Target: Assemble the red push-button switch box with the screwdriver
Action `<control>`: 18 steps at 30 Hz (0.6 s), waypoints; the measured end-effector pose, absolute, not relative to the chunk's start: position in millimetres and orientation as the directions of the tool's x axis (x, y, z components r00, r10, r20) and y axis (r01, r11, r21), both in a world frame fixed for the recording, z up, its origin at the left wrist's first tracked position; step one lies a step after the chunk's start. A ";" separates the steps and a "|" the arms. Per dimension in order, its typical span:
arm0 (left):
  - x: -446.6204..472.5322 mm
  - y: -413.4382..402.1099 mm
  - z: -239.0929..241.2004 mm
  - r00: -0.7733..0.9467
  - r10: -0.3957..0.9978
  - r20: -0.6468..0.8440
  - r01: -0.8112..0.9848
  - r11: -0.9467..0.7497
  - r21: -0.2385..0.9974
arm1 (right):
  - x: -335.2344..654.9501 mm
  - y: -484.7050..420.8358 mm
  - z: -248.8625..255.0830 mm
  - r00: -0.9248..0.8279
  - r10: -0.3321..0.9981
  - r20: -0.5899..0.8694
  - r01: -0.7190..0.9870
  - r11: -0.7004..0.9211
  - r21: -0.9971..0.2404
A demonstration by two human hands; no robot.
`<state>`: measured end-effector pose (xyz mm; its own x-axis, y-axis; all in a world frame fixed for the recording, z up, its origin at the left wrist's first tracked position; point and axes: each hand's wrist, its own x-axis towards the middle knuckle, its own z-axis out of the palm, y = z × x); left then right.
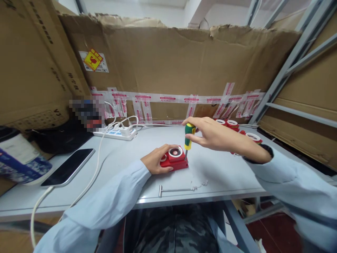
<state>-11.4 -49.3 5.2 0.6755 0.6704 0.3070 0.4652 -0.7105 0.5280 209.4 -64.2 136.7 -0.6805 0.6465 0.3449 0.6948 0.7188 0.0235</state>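
A small red device (176, 160) with a white ring on top lies on the grey table (223, 175). My left hand (156, 160) is closed around its left side, pressing it down. My right hand (210, 133) grips a green and yellow screwdriver (188, 137) held upright, its tip touching the right edge of the red device.
A metal T-shaped tool (173, 190) and small loose bits (198, 183) lie near the front edge. A phone (68, 166), a white power strip (116, 133) with cables, and more red devices (246, 135) sit on the table. Cardboard walls stand behind and left; a metal rack (284, 73) stands at right.
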 end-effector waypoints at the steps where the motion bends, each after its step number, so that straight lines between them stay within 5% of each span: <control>1: -11.5 -49.2 5.2 0.675 0.671 0.307 0.465 -0.710 0.529 | 210.4 -63.6 137.5 -0.694 0.646 0.317 0.690 0.722 0.041; 6: -12.3 -47.8 4.9 0.682 0.662 0.310 0.457 -0.717 0.526 | 203.6 -61.4 137.6 -0.541 0.743 0.395 0.840 0.504 0.202; 13: -11.9 -48.3 5.5 0.683 0.666 0.300 0.457 -0.710 0.535 | 210.2 -66.1 147.8 -0.736 0.644 0.208 0.666 0.745 0.050; 18: -12.5 -48.1 5.0 0.680 0.667 0.304 0.460 -0.711 0.532 | 208.2 -61.8 139.0 -0.547 0.776 0.314 0.837 0.498 0.226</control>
